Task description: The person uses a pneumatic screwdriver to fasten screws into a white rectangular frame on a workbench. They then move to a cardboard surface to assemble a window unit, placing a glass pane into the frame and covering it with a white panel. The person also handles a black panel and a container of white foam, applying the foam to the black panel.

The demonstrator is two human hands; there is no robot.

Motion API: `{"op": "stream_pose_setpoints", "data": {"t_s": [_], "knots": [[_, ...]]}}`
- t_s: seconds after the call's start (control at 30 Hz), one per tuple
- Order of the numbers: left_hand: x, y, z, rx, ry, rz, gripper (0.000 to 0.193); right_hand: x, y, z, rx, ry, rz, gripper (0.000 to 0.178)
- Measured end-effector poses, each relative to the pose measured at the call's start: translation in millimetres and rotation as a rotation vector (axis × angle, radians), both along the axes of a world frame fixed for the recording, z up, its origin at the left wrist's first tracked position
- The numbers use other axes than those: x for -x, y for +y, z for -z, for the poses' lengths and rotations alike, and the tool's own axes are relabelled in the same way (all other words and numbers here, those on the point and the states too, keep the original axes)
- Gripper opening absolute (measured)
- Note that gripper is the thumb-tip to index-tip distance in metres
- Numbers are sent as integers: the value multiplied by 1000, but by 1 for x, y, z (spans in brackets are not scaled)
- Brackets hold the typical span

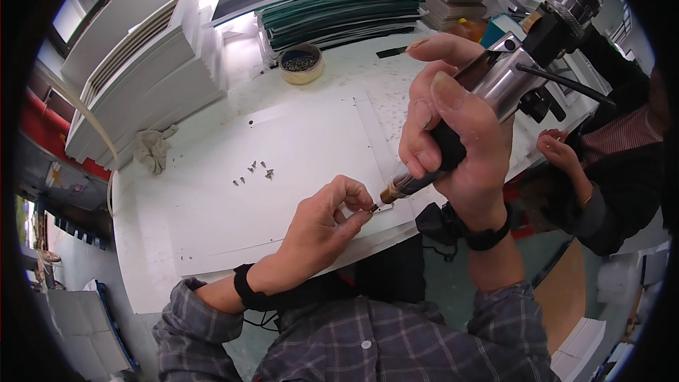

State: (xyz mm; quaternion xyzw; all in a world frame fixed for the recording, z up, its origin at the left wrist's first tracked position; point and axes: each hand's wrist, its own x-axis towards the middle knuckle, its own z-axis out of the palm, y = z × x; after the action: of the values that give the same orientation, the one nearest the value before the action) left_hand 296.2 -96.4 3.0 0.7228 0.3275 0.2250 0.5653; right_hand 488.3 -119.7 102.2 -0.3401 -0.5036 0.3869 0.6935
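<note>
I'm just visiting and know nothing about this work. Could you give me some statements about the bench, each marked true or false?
1. The right hand grips a tool with a silver barrel. True.
2. The left hand rests inside the round tub. False: it pinches a small piece at the tool's end, away from the tub.
3. Several small screws lie loose on the white sheet. True.
4. The crumpled cloth lies to the right of the screws. False: it lies to their left.
5. The tub holds many small pieces. True.
</note>
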Motion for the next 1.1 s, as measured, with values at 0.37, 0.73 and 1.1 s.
{"op": "stream_pose_setpoints", "data": {"t_s": [0.37,0.73,1.1], "knots": [[-13,0,4,-247,111,41,16,7,-2,13,-44,-159,-29,37],[3,-3,7,-700,247,231,52,6,0,26,-54,-190,-44,14],[5,-11,13,-845,436,346,74,5,-1,41,-62,-302,-87,16]]}}
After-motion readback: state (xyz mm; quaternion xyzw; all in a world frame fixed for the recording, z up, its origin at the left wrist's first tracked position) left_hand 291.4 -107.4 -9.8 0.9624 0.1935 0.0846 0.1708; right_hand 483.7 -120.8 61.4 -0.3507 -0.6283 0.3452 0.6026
